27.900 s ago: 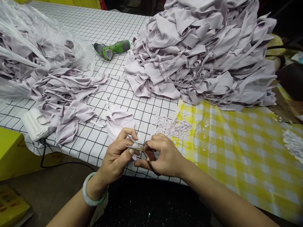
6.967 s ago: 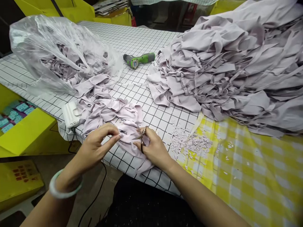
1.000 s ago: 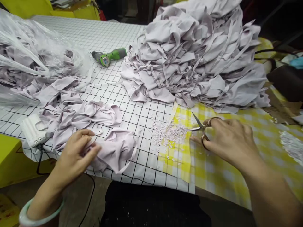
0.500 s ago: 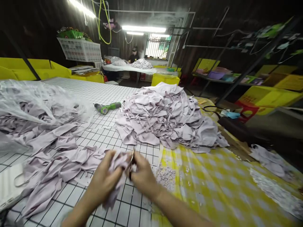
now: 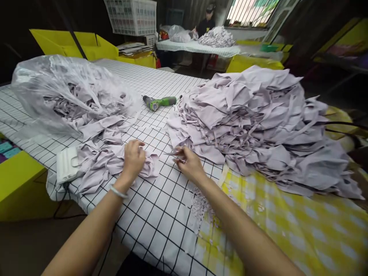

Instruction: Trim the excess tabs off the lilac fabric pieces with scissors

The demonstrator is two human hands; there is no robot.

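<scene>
My left hand point(image 5: 134, 158), a pale bangle at its wrist, is over the near end of a heap of crumpled pale-lilac cloth pieces point(image 5: 105, 163). Its fingers are loosely bent, with a gap between them and the thumb; whether they touch the cloth beneath is hard to tell. In my right hand point(image 5: 189, 164) is a small pair of scissors point(image 5: 170, 153), blades pointing left, above the grid-patterned tablecloth point(image 5: 161, 195). Beyond my right hand rises a large pile of the same lilac cloth point(image 5: 244, 126).
A clear plastic bag point(image 5: 57, 92) with lilac cloth lies at the left, near a white box-like device point(image 5: 66, 165). A green cordless tool point(image 5: 161, 102) rests further back. Small scraps point(image 5: 198, 205) lie beside yellow checked cloth point(image 5: 276, 214). A person point(image 5: 207, 23) is at a far table.
My hands have moved apart. The left has let go of the cloth piece it held up and is now over the left heap; the scissors stay in my right hand. The view has shifted.
</scene>
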